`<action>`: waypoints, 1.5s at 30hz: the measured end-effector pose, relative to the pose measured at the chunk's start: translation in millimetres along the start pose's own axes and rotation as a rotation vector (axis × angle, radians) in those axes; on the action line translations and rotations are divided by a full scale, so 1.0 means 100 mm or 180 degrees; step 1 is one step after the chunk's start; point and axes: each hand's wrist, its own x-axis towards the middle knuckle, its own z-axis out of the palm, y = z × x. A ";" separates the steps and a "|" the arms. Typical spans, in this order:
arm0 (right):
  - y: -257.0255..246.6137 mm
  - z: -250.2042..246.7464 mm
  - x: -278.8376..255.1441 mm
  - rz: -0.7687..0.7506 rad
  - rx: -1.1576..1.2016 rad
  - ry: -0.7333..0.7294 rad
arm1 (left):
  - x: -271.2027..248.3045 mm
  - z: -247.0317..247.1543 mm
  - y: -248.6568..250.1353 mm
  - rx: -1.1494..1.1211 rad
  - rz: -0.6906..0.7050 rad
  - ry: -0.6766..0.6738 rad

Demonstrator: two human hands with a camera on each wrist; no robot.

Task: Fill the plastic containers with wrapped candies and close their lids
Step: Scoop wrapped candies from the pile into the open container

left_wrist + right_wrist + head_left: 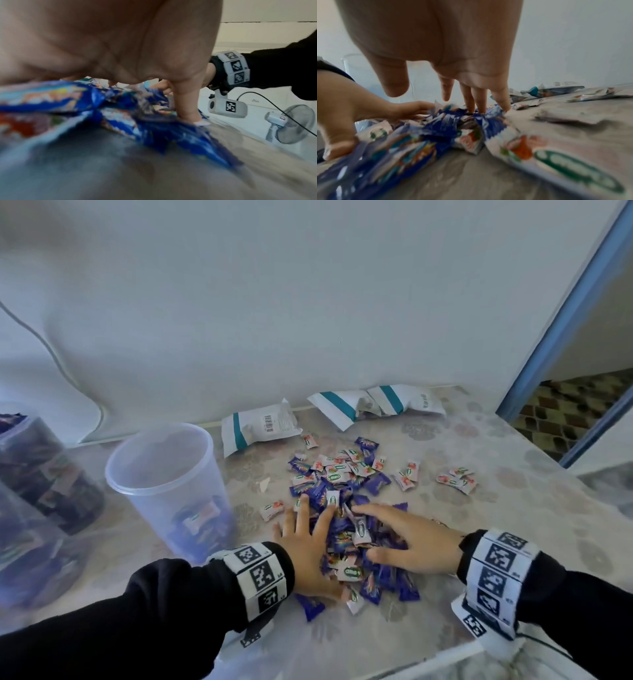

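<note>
A heap of blue and white wrapped candies (352, 529) lies mid-table. My left hand (308, 542) rests on its left side with fingers spread and straight. My right hand (407, 539) lies on its right side, fingers (500, 97) extended down into the wrappers (450, 121). Both hands press against the heap from either side; neither has curled round a candy. An open clear plastic container (164, 484), lidless, stands left of the heap with a few candies at its bottom. In the left wrist view my left thumb (187, 108) touches blue wrappers (120, 102).
Two filled containers (44, 474) stand at the far left edge. Torn white-and-teal candy bags (260, 428) (376, 402) lie against the back wall. Loose candies (457, 479) are scattered right of the heap. The table's right edge meets a blue door frame (561, 313). A fan (291, 123) stands beyond.
</note>
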 end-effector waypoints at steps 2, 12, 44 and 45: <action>0.04 -0.05 -0.02 -0.0071 0.0066 0.0262 | 0.04 -0.05 -0.03 0.0055 -0.0067 0.0155; 0.97 -0.43 0.21 0.1610 0.0113 0.0615 | 0.28 -0.39 -0.26 -0.0495 -0.0709 -0.0009; -0.12 -0.17 0.68 -0.0168 -0.1723 -0.0369 | 0.10 -0.01 -0.18 0.0282 -0.0048 0.0819; -0.12 -0.19 0.71 -0.0189 -0.1628 -0.0350 | 0.10 -0.04 -0.20 0.0243 -0.0014 0.0865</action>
